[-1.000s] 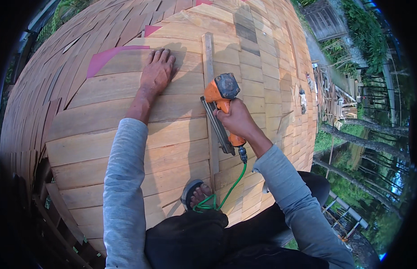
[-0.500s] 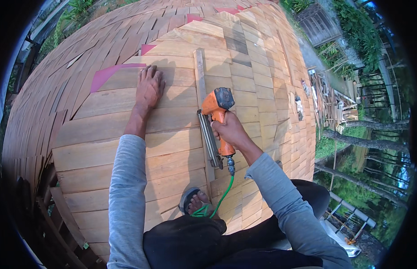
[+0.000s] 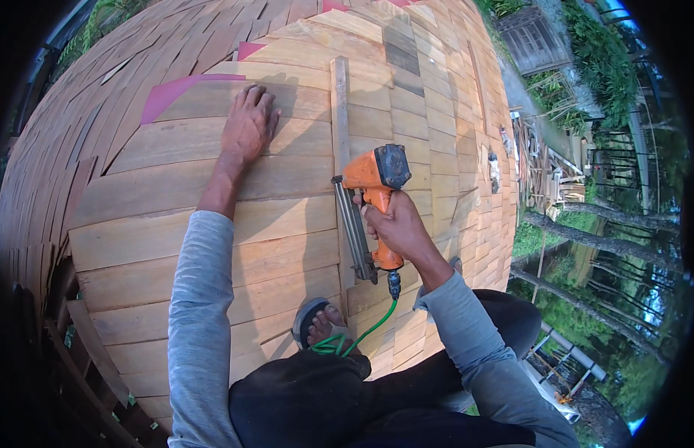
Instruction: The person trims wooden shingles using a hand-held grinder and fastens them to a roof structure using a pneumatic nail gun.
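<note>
My left hand (image 3: 248, 127) lies on the pale wooden shingles (image 3: 175, 142), palm down, fingers a little bent and slightly apart, just below a pink sheet (image 3: 168, 97) that shows at the shingles' edge. An orange nail gun (image 3: 364, 174) with a dark head is in my right hand (image 3: 398, 225), fingers wrapped round its grip. Its long metal magazine (image 3: 349, 224) lies over a narrow wooden strip (image 3: 339, 104) that runs across the shingle rows. From the grip's end a green hose (image 3: 380, 325) curves down to my sandalled foot (image 3: 324, 325).
Darker, uneven shingles (image 3: 78, 127) cover the far left. At the lower left an open gap with dark framing (image 3: 74, 321) borders the shingles. Small objects (image 3: 494, 172) lie near the right edge. Beyond it are a wood pile (image 3: 552, 172), trees and a ladder-like frame (image 3: 575, 358).
The view has shifted, so the shingles and pink sheet appear higher and further left. The nail gun sits slightly nearer to me along the strip. My left hand stays on the shingles.
</note>
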`<state>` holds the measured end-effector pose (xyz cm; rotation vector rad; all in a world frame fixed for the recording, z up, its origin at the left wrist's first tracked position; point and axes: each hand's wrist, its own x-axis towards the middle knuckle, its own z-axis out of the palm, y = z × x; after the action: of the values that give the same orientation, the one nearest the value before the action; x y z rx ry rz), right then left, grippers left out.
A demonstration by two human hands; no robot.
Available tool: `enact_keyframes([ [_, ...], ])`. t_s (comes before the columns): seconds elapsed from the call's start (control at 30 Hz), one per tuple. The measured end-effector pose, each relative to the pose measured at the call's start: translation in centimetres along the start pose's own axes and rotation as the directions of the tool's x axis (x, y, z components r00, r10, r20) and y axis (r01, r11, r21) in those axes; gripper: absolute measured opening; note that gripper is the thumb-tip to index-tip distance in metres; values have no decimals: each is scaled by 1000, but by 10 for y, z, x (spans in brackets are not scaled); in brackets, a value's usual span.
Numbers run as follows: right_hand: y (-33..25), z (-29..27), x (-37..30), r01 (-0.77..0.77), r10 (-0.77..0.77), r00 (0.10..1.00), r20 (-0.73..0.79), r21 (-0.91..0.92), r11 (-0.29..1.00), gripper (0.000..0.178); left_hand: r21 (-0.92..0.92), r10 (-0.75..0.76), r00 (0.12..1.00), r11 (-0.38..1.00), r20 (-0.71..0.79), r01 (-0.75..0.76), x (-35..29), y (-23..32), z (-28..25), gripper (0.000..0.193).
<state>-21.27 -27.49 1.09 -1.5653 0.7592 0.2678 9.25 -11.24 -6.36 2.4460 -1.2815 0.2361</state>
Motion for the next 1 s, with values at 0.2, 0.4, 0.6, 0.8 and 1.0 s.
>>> enact_keyframes([
  [0.2, 32, 4, -6, 243, -279, 957, -79, -306, 921, 27, -199, -19, 999, 980, -39, 11, 12, 11, 13, 31],
  [0.4, 35, 9, -9, 284, -306, 944, -123, -169, 944, 37, -779, -356, 934, 593, -26, 205, 4, -27, 12, 32],
  [0.6, 16, -17, -31, 218, -141, 957, -252, 310, 926, 24, -805, -441, 872, 427, 212, 412, -29, 31, -58, 45],
  [0.8, -23, 28, 20, 437, 25, 885, -465, 847, 302, 21, -616, 0, 716, 509, 699, 601, -103, 129, -121, 54],
  [1.0, 11, 61, 64, 284, -24, 958, -284, 943, 174, 32, -486, -200, 738, 638, 644, 597, -110, 183, -130, 45],
])
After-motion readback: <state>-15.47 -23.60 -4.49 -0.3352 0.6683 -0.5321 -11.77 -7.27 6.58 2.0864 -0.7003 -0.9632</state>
